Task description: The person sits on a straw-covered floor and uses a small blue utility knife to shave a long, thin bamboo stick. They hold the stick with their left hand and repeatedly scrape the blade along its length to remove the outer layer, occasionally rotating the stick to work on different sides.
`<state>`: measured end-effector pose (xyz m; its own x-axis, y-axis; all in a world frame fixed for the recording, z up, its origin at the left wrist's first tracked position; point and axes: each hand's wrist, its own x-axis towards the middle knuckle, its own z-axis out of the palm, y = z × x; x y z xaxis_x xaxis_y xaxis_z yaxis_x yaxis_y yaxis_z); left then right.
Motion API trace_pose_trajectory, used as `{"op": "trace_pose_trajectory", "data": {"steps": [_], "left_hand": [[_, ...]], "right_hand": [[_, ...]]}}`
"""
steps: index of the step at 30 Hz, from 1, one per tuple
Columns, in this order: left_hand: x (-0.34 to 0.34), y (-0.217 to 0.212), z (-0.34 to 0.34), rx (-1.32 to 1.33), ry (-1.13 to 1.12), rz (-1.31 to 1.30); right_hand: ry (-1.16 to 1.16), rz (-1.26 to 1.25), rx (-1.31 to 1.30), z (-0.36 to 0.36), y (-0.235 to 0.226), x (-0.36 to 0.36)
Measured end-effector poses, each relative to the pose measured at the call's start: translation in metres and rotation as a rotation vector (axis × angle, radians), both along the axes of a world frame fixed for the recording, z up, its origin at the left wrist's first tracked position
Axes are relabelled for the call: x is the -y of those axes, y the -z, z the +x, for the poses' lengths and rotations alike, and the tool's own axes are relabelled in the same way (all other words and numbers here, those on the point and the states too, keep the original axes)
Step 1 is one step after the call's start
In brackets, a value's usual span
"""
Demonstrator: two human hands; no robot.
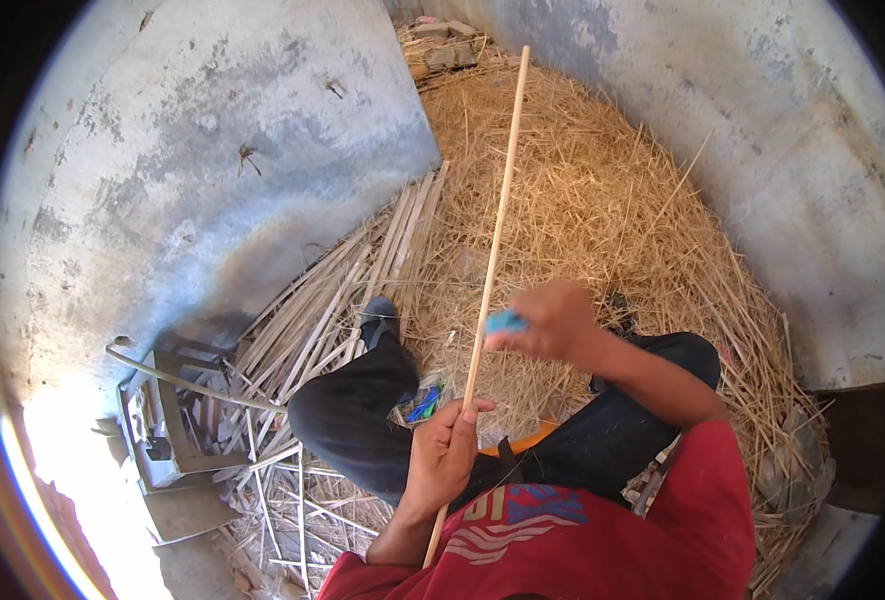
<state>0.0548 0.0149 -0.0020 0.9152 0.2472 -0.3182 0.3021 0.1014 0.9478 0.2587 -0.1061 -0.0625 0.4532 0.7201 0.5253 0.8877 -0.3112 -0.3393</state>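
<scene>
A long, pale, slender wooden stick (503, 210) rises at a slant from beside my chest toward the far wall. My left hand (441, 455) is closed around its lower part, thumb lying along it. Beside the middle of the stick, my right hand (555, 318) is closed on a small blue piece (506, 322), which is blurred and too small to name. The blue piece is at the stick's right side; I cannot tell whether it presses on it. Under my hands are my bent legs in dark trousers (348, 405), with an orange strip (533, 438) between them.
Straw-like shavings (583, 200) cover the floor ahead and to the right. Flat wooden strips (303, 310) lie in a heap at left, near a frame-like box (178, 460). Worn plaster walls (243, 120) stand on both sides. Bricks (450, 56) lie at the far end.
</scene>
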Motion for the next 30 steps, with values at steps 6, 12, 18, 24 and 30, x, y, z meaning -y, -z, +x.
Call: {"op": "trace_pose_trajectory", "data": {"steps": [6, 12, 18, 24, 30], "left_hand": [[0.003, 0.007, 0.0, 0.021, 0.01, 0.095], [0.002, 0.005, 0.0, 0.022, 0.023, 0.058], [0.009, 0.011, -0.004, -0.008, 0.114, 0.014], [0.003, 0.016, -0.005, 0.015, 0.108, 0.038], [-0.02, -0.001, -0.033, -0.013, 0.015, 0.159]], "right_hand": [[0.021, 0.053, 0.07, 0.028, -0.003, 0.001], [-0.002, 0.082, 0.079, 0.007, -0.006, -0.003], [0.222, 0.042, 0.225, 0.099, 0.014, 0.02], [0.175, -0.103, 0.319, 0.122, 0.025, 0.025], [0.673, 0.281, -0.419, 0.209, -0.015, 0.108]]}}
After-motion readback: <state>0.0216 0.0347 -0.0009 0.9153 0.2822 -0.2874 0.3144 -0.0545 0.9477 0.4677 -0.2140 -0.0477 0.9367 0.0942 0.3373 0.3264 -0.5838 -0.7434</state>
